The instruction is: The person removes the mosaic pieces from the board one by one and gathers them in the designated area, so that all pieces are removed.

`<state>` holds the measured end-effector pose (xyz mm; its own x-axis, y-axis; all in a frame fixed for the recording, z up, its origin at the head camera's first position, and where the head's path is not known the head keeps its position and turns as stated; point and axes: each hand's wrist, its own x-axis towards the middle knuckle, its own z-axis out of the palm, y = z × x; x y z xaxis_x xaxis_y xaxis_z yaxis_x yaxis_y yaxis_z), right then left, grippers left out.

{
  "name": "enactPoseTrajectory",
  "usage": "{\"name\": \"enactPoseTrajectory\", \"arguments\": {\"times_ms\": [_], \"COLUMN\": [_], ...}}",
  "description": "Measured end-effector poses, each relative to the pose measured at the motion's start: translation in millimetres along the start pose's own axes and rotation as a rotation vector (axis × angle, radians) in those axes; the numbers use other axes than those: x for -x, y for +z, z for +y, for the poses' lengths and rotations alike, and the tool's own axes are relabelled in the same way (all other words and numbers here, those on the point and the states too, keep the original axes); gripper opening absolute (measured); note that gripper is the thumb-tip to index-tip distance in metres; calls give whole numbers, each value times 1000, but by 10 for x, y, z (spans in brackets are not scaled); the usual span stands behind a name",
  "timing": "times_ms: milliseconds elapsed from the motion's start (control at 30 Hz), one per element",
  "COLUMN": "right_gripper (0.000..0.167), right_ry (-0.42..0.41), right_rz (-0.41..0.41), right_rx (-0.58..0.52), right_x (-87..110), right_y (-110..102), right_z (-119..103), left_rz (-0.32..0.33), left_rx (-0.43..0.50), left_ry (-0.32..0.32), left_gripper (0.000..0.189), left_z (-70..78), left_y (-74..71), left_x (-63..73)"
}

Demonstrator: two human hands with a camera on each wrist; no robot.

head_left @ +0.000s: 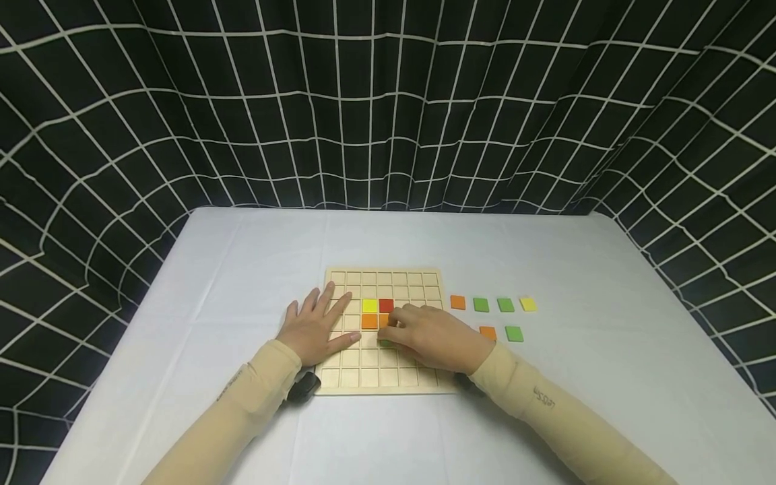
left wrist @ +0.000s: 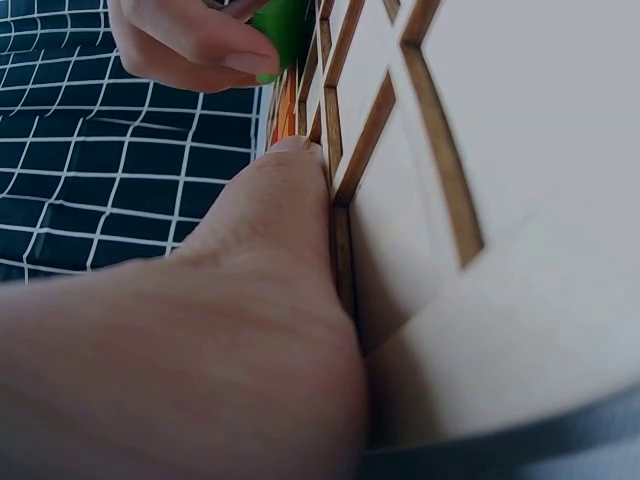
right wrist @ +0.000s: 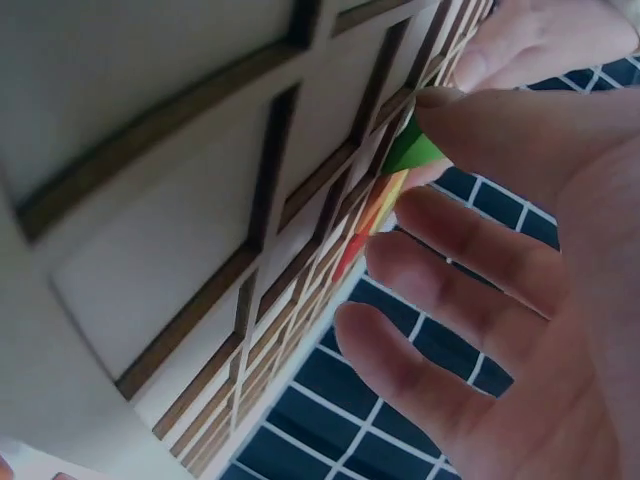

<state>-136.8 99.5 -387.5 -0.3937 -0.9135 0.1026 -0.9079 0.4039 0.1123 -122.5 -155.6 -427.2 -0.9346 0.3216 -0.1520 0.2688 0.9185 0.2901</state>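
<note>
I see the thin, square, bright green tile (head_left: 386,343) between the thumb and fingers of the right hand (head_left: 432,335), which pinches it at the fingertips; the tile sits at that hand's left end, just on the near side of the orange tiles. On the right wrist feed it is tilted against the grid, and I cannot tell whether it is fully seated in a cell.

Under it lies a pale wooden square board (head_left: 370,378) with a recessed grid. Four squares form a block on it: yellow (head_left: 370,306) and red (head_left: 386,306) on the far side, an orange one (head_left: 369,321) at near left, and another orange one at near right, partly covered by my view of the fingers.

The left hand (head_left: 312,331) lies with straight, spread fingers over the board's left edge, gripping nothing, its thumb pointing right towards the green tile but apart from it.

To the right of the board I count six loose tiles (head_left: 506,304) in two rows: orange, green, green and yellow on the far side, orange and green nearer. A white cloth (head_left: 242,269) covers the table.
</note>
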Motion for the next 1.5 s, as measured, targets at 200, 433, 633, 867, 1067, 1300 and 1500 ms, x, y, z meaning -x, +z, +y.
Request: {"name": "enactPoseTrajectory", "arguments": {"times_ms": [200,433,633,867,1067,1300,1500], "right_gripper": [27,27,31,28,30,34,31], "right_ry": [-2,40,149,224,334,515,600], "right_rz": [-11,-25,-20,67,85,-17,-65], "right_rx": [24,-19,-101,-74,-44,-49,-65], "right_x": [-14,42,332,818,1240,1672,1869], "right_y": [-19,-52,-95,-145,-192,-161,-150], "right_z": [-22,-35,70,327,513,653,711], "left_rz": [5,8,2,2,1,-18,-23], "left_rx": [-7,-19,-15,-10,-3,1,-4], "left_ry": [1,4,9,12,5,7,10], "left_gripper": [80,80,81,81,81,80,80], "left_z": [-5,-8,16,8,10,35,44], "left_y": [3,15,26,16,-5,-40,-68], "left_x": [11,3,-11,-18,7,14,28]}}
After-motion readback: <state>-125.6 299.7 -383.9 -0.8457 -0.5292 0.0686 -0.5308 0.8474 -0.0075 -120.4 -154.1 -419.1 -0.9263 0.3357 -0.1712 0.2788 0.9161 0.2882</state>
